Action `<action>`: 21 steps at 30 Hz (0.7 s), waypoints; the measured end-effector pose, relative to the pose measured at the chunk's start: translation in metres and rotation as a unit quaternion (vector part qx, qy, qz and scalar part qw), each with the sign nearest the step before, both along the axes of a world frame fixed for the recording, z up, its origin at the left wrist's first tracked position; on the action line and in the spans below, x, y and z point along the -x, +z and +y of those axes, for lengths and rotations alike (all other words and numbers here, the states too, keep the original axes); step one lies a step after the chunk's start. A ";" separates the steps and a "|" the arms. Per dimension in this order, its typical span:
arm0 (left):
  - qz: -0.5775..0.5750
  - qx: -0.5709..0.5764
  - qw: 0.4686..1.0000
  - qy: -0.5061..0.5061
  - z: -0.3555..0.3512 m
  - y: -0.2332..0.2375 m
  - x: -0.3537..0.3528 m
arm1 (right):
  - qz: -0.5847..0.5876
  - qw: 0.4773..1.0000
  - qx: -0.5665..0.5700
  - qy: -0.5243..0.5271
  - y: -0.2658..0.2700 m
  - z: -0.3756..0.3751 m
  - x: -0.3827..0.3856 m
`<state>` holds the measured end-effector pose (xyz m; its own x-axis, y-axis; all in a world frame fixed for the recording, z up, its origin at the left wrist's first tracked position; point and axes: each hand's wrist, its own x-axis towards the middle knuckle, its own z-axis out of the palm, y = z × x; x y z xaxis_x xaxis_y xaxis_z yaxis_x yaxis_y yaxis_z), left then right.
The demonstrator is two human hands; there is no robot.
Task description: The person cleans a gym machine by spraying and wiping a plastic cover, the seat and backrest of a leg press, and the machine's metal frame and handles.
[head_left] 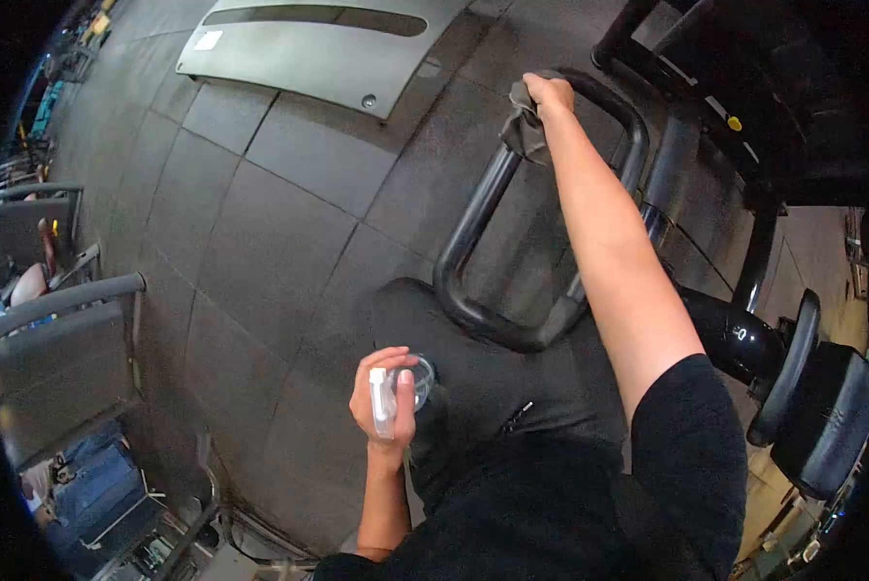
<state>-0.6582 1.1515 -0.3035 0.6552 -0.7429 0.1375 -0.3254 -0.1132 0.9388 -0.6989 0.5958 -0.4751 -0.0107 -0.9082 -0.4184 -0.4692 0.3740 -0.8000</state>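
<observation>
My right hand (551, 95) is closed round a crumpled grey cloth (524, 136), pressed on the upper left corner of a black tubular frame (483, 208). The cloth drapes over the tube below my fingers. Lower down, in front of my body, my left hand (384, 392) is wrapped round a clear bottle (417, 382) with a white and clear spray head (382, 402) by the thumb. The bottle is held away from the frame, and part of it is hidden by my fingers.
A pale grey machine cover (318, 48) lies at the top over dark floor tiles (260, 213). Black gym equipment with a padded part (822, 421) stands at the right. Grey-framed chairs (62, 363) line the left, with blue cloth (91, 484) below them.
</observation>
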 end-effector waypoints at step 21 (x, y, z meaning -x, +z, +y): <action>0.065 0.020 0.997 0.039 -0.008 -0.023 -0.004 | 0.170 0.970 0.175 -0.014 0.010 0.204 -0.025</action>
